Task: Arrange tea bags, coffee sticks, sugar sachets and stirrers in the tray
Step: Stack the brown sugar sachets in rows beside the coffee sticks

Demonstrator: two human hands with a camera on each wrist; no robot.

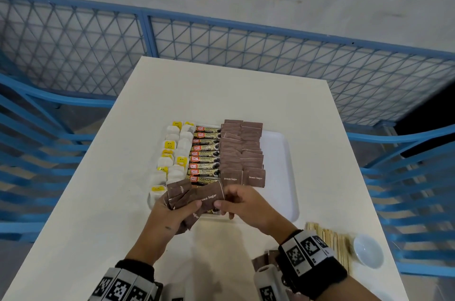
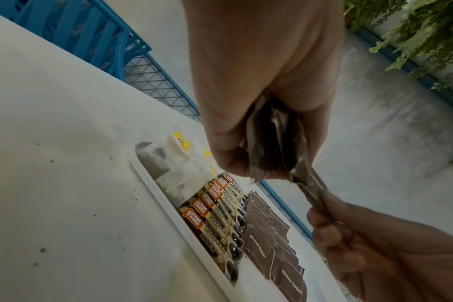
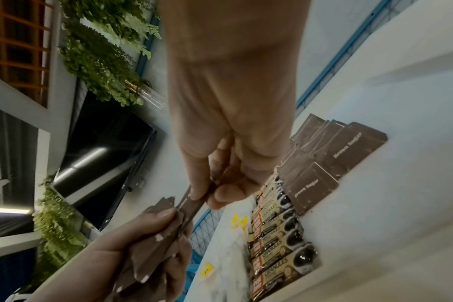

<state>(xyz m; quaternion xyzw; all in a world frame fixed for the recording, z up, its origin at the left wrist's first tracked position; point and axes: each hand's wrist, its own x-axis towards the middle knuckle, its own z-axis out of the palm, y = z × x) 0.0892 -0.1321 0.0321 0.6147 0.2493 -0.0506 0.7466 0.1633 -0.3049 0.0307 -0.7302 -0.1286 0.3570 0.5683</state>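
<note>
A white tray [image 1: 283,160] on the table holds tea bags [image 1: 172,152] at the left, coffee sticks [image 1: 204,160] in the middle and two rows of brown sugar sachets [image 1: 241,150] to their right. Its right part is bare. Over the tray's near edge my left hand [image 1: 172,212] grips a bunch of brown sugar sachets [image 1: 179,194]. My right hand [image 1: 243,204] pinches one sachet [image 1: 209,198] at the end of that bunch. The left wrist view shows the same bunch [image 2: 271,143] and the pinched sachet [image 2: 313,190].
Wooden stirrers [image 1: 337,244] lie at the table's near right beside a small white bowl [image 1: 369,250]. A few loose brown sachets [image 1: 266,260] lie near my right wrist. Blue chairs stand on both sides and a blue mesh fence [image 1: 221,39] behind the table.
</note>
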